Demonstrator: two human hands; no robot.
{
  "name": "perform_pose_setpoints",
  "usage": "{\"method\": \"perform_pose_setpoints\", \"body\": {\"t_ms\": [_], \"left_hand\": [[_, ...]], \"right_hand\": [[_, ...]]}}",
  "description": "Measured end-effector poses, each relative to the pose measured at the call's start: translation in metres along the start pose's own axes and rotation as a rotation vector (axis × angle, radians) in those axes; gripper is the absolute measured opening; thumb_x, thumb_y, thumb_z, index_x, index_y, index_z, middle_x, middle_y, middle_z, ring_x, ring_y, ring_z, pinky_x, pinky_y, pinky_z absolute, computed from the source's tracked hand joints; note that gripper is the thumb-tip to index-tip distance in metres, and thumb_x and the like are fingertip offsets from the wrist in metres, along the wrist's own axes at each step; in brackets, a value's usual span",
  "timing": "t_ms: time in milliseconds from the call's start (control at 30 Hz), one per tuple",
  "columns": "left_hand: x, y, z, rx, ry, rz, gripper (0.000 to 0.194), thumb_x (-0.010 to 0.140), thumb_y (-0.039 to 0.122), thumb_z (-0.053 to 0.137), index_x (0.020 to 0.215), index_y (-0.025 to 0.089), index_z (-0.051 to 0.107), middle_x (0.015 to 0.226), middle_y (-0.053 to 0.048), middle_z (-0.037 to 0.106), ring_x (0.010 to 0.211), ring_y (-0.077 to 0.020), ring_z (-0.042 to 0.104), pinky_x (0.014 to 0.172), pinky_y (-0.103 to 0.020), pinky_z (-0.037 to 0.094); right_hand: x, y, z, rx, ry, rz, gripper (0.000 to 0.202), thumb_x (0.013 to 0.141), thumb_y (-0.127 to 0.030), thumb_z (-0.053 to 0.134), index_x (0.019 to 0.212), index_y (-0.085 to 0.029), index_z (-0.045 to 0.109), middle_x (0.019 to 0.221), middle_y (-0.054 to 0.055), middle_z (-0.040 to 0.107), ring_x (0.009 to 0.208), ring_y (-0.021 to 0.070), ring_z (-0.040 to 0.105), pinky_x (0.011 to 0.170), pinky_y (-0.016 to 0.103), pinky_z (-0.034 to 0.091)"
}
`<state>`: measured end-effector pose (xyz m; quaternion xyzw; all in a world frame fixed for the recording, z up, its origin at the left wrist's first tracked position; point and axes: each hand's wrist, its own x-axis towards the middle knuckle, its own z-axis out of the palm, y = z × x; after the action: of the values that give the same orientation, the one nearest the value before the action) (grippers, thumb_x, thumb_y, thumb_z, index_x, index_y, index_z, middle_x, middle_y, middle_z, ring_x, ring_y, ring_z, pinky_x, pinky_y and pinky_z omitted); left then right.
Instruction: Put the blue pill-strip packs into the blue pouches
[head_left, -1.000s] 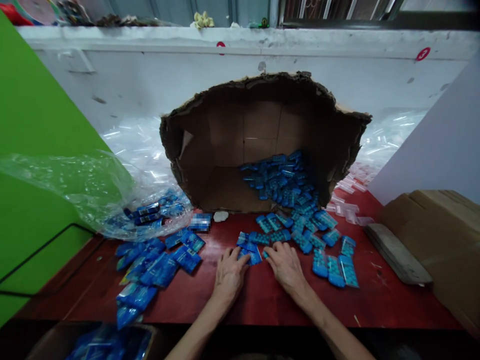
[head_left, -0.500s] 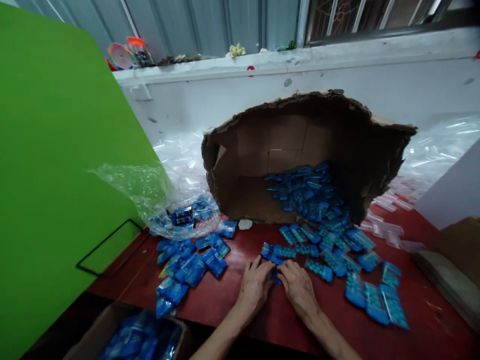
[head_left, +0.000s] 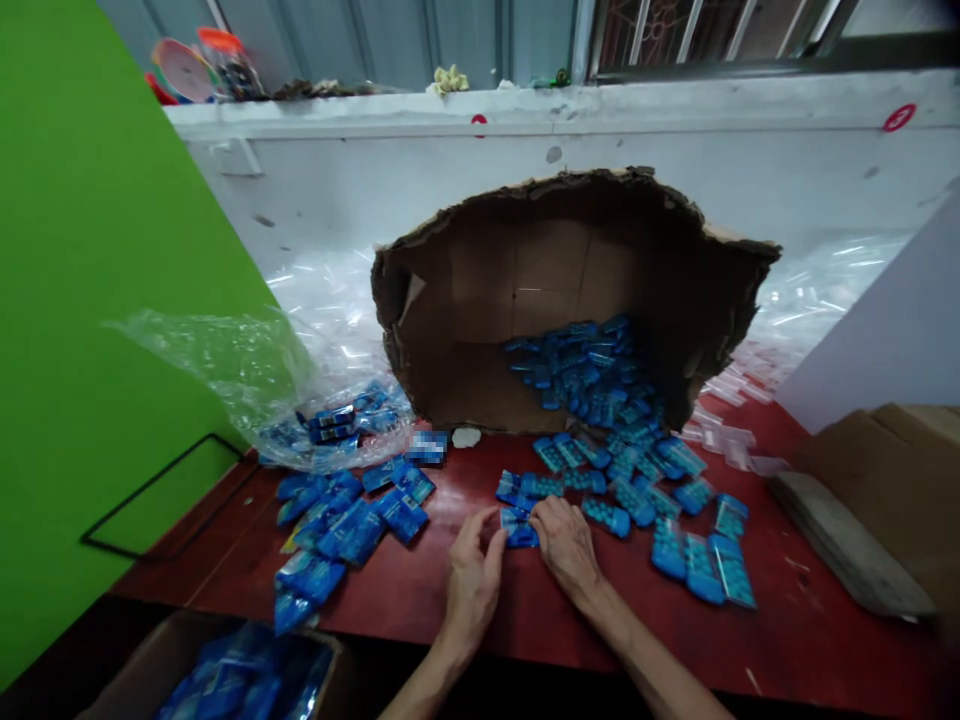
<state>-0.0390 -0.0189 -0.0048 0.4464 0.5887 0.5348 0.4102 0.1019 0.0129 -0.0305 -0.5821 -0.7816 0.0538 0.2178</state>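
Observation:
A small blue printed packet [head_left: 517, 530] lies on the red table between my hands. My right hand [head_left: 570, 548] has its fingers curled over the packet's right end. To the left of it, my left hand [head_left: 474, 575] is open, thumb and fingers apart, close to the packet but not holding it. Just beyond, another blue packet [head_left: 511, 487] touches a clear case of turquoise balls with a blue cap [head_left: 541, 486]. More such cases spill out of a torn cardboard box [head_left: 480, 390] toward my right hand.
Blue packets [head_left: 360, 530] lie in a pile on the left, with more in a clear plastic bag [head_left: 277, 400]. An open carton of blue packets [head_left: 341, 665] stands below the table's front edge. Clear plastic pieces [head_left: 727, 440] and a brown carton [head_left: 885, 480] are at right.
My left hand has drawn back left from the packet and opened. My right hand stays at the packet, which now shows more of its face. The whole view has shifted slightly.

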Motion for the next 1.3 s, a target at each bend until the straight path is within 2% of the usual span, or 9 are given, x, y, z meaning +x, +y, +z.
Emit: {"method": "perform_pose_setpoints", "body": {"t_ms": [100,200,300,400,467,600,733,1167,1300], "left_hand": [[-0.002,0.002,0.004,-0.096,0.052,-0.199,0.034,0.056,0.029,0.067,0.086,0.016,0.058,0.069,-0.003,0.061,0.058,-0.0140,0.054,0.055,-0.024,0.042],[-0.003,0.004,0.013,-0.190,-0.003,-0.357,0.045,0.052,0.031,0.069,0.091,0.014,0.055,0.055,0.003,0.056,0.040,-0.0083,0.045,0.037,-0.018,0.031],[-0.003,0.007,0.023,-0.265,-0.137,-0.393,0.034,0.056,0.035,0.066,0.081,0.012,0.060,0.051,0.003,0.054,0.039,-0.0064,0.044,0.036,-0.016,0.028],[-0.002,0.008,0.029,-0.337,-0.167,-0.418,0.028,0.058,0.036,0.065,0.071,0.011,0.063,0.059,-0.002,0.060,0.047,-0.0074,0.049,0.041,-0.016,0.031],[-0.001,0.005,0.031,-0.370,-0.180,-0.449,0.029,0.057,0.036,0.066,0.071,0.011,0.063,0.061,-0.003,0.062,0.047,-0.0077,0.049,0.041,-0.017,0.031],[0.001,-0.003,0.038,-0.361,-0.112,-0.459,0.027,0.054,0.035,0.068,0.063,0.010,0.060,0.046,0.001,0.056,0.038,-0.0067,0.043,0.038,-0.018,0.030],[0.001,-0.003,0.047,-0.427,-0.081,-0.437,0.026,0.056,0.035,0.066,0.061,0.010,0.059,0.049,0.001,0.056,0.041,-0.0078,0.046,0.039,-0.019,0.033],[0.017,0.019,0.069,-0.483,-0.049,-0.440,0.029,0.054,0.039,0.066,0.058,0.014,0.051,0.041,0.007,0.045,0.036,-0.0065,0.040,0.035,-0.019,0.032],[0.019,0.026,0.062,-0.553,-0.215,-0.461,0.027,0.060,0.037,0.064,0.066,0.013,0.055,0.049,0.003,0.054,0.042,-0.0079,0.047,0.040,-0.019,0.036]], "right_hand": [[-0.002,-0.002,-0.012,0.059,0.050,0.038,0.020,0.085,-0.021,0.038,0.072,-0.020,0.053,0.075,0.002,0.053,0.073,0.0156,0.048,0.067,0.027,0.032],[-0.010,-0.009,-0.030,0.150,0.116,0.036,0.019,0.084,-0.020,0.037,0.073,-0.019,0.053,0.078,0.003,0.052,0.075,0.0159,0.047,0.069,0.028,0.034],[-0.017,-0.015,-0.042,0.306,0.135,0.019,0.018,0.083,-0.021,0.039,0.074,-0.020,0.054,0.083,0.005,0.053,0.079,0.0175,0.048,0.073,0.031,0.036],[-0.019,-0.014,-0.042,0.648,0.145,0.188,0.014,0.078,-0.027,0.048,0.089,-0.021,0.053,0.091,0.006,0.054,0.083,0.0187,0.050,0.074,0.032,0.039],[-0.017,-0.010,-0.035,0.966,0.050,0.360,0.027,0.073,-0.033,0.054,0.096,-0.018,0.051,0.085,0.005,0.057,0.074,0.0171,0.052,0.068,0.030,0.042],[-0.012,-0.005,-0.020,1.361,-0.143,0.515,0.030,0.070,-0.043,0.054,0.071,-0.013,0.054,0.059,-0.001,0.053,0.053,0.0109,0.048,0.054,0.024,0.041],[-0.013,-0.009,-0.013,1.235,-0.027,0.511,0.029,0.073,-0.043,0.051,0.068,-0.014,0.052,0.055,-0.004,0.049,0.049,0.0089,0.043,0.048,0.021,0.037],[0.009,-0.008,-0.018,1.054,0.073,0.525,0.030,0.079,-0.046,0.036,0.064,-0.019,0.038,0.053,-0.006,0.038,0.046,0.0084,0.040,0.040,0.018,0.034],[0.015,-0.004,-0.030,1.060,0.025,0.448,0.032,0.079,-0.046,0.035,0.063,-0.019,0.036,0.051,-0.006,0.039,0.045,0.0085,0.041,0.040,0.019,0.033]]}}
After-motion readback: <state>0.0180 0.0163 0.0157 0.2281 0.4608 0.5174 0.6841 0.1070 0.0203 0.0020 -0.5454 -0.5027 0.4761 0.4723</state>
